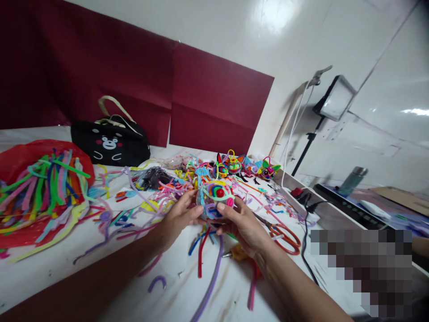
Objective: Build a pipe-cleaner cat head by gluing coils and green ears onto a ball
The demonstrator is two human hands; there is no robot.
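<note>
Between my two hands is a round, colourful pipe-cleaner ornament with a rainbow eye shape and a pink coil on its front. My left hand grips its left side, fingers partly behind it. On the right side my right hand holds it with the thumb across the front. Blue, red and purple pipe cleaners lie below the ornament on the white table. Orange-handled scissors rest beside my right wrist. A tool with a yellow handle is partly hidden by my right forearm.
A red plastic bag with many pipe cleaners spreads at the left. Behind it stands a black bag. Several finished animal-like ornaments sit at the back. A black cable runs down the right, near a lamp and a bottle.
</note>
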